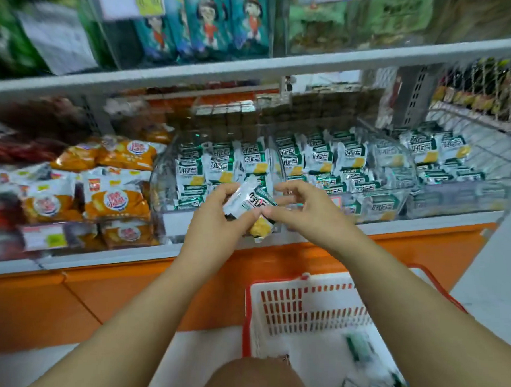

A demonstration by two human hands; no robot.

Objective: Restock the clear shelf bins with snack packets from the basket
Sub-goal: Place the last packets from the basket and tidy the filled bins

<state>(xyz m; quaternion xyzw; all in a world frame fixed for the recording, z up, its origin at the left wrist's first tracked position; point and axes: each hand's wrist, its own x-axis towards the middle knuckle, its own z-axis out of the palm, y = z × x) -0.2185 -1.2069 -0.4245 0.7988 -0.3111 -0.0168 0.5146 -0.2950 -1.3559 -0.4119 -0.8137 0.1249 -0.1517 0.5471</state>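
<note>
Lower centre, a knee (253, 379); right of it the basket (301, 311), few packets inside. Mid-frame, left hand (214, 217) and right hand (302, 210) both pinch one packet (255, 209) before the bin (160, 188). Best slid in upright, label forward, matching the rows.

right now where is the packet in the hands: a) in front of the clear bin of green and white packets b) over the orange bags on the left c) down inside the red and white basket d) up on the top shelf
a: the left hand and right hand hold the green and white packet in front of the clear bin, well above the basket.
</note>
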